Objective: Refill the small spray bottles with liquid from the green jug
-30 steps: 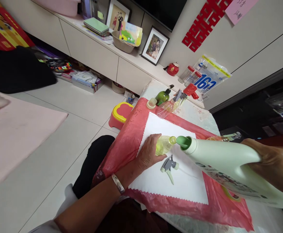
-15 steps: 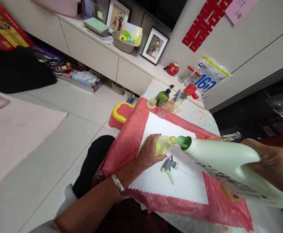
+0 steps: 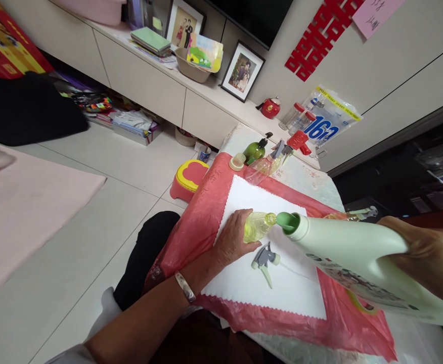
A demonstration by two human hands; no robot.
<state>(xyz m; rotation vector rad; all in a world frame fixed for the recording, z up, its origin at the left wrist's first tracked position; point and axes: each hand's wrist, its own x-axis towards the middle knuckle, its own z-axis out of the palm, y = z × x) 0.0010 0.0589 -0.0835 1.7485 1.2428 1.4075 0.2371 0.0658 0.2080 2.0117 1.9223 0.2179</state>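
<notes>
My left hand is wrapped round a clear spray bottle with yellowish liquid in it and no sprayer head on its neck. By its handle my right hand grips a large pale green jug, tipped on its side. The jug's green spout meets the bottle's mouth; whether they touch I cannot tell. Just below the bottle, a grey and pale green trigger sprayer head lies on a white scallop-edged sheet.
Red plastic covers part of the table. At its far end stand a green pump bottle, a pale cap and a clear spray bottle. A red and yellow stool is beside the table; a low cabinet runs behind.
</notes>
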